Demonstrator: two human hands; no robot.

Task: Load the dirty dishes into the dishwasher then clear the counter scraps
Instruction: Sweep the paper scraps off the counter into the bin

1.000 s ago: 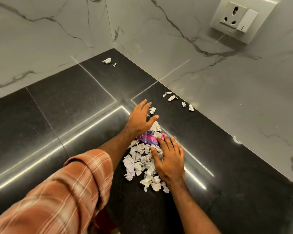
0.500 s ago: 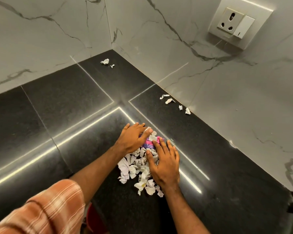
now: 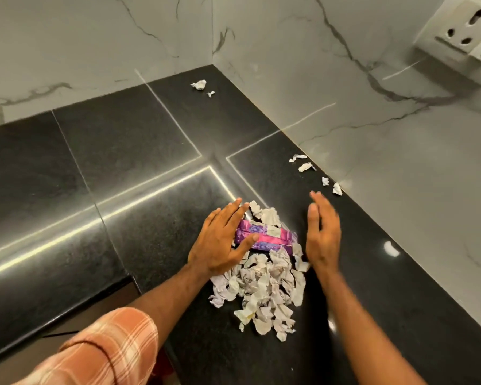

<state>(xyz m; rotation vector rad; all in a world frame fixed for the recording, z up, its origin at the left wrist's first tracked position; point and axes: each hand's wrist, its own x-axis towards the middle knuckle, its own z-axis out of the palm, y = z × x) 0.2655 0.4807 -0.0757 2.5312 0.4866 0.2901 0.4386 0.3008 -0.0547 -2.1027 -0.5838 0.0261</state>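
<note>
Between left grip (image 3: 220, 243) and right grip (image 3: 324, 234), scraps (image 3: 264, 290).

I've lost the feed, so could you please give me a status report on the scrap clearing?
Both hands open: left hand flat on wrapper, right hand beside pile. Pile heaped, not lifted. Wall strays and corner strays not yet gathered.

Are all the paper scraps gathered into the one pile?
No, wall scraps and corner scraps lie apart from the pile.
</note>
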